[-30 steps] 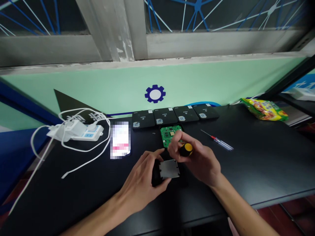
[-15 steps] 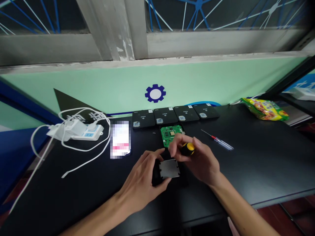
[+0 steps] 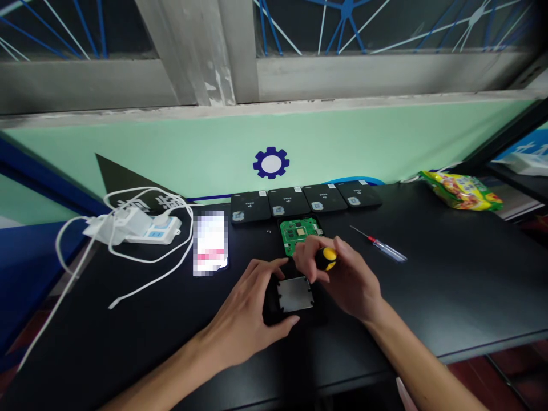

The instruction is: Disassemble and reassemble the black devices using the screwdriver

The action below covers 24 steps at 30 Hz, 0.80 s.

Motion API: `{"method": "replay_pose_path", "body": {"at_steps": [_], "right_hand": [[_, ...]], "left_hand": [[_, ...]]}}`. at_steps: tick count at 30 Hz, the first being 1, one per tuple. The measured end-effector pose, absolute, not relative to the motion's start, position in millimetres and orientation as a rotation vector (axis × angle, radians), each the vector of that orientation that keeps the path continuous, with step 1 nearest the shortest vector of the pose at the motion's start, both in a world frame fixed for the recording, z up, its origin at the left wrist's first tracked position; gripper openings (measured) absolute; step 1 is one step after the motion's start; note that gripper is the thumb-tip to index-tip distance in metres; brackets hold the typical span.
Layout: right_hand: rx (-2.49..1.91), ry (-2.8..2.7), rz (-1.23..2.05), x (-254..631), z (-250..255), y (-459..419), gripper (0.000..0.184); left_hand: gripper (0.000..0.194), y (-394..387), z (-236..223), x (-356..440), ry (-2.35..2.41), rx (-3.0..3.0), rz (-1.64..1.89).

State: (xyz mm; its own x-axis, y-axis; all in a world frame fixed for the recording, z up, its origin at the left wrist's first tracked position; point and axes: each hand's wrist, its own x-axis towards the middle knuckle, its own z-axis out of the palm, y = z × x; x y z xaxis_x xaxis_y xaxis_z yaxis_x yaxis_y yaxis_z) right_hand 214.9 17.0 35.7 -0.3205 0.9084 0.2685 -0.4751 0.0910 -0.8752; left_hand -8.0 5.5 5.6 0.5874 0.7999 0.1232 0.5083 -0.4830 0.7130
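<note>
My left hand (image 3: 252,308) spans a small black plastic case (image 3: 270,308) on the table, fingers along its far side and thumb along its near side. A silver metal plate (image 3: 295,294) with dark notches on its edges lies in that case. In my right hand (image 3: 345,279) is a screwdriver (image 3: 326,258) with a yellow and black handle, held over the plate's far right corner. Its shaft and tip are hidden by my fingers. Just beyond, a green circuit board (image 3: 295,231) sits in a black shell, partly covered by my right hand.
Several flat black boxes (image 3: 286,201) line the wall. A clear-handled screwdriver (image 3: 381,245) lies to the right, near a snack bag (image 3: 464,191). On the left are a blurred bright screen (image 3: 210,242), a white power strip (image 3: 165,231) and a white cable (image 3: 141,294).
My right hand has shifted very slightly, with the screwdriver's handle turned a little. My left thumb has moved slightly off the plate's near edge. The other objects have stayed put.
</note>
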Motion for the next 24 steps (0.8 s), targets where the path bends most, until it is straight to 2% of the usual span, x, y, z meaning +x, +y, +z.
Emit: {"method": "replay_pose_path", "body": {"at_steps": [3, 5, 12, 17, 24], "right_hand": [[-0.481, -1.114, 1.58, 215.7, 37.4, 15.5, 0.033], [-0.459, -1.074, 1.615, 215.6, 38.2, 14.7, 0.027], [-0.462, -1.084, 1.558, 215.8, 38.1, 16.4, 0.024], [-0.489, -1.18, 1.474, 216.2, 38.7, 16.7, 0.045], [-0.452, -1.004, 1.566, 213.9, 35.7, 12.2, 0.03]], "left_hand": [[0.086, 7.3, 15.1, -8.5, 0.964, 2.21, 0.506], [0.085, 8.8, 20.4, -9.2, 0.924, 2.215, 0.473], [0.083, 14.9, 16.6, -13.9, 0.862, 2.123, 0.464], [0.081, 16.4, 12.5, -14.4, 0.879, 2.082, 0.488], [0.083, 15.0, 13.8, -13.4, 0.919, 2.07, 0.506]]}}
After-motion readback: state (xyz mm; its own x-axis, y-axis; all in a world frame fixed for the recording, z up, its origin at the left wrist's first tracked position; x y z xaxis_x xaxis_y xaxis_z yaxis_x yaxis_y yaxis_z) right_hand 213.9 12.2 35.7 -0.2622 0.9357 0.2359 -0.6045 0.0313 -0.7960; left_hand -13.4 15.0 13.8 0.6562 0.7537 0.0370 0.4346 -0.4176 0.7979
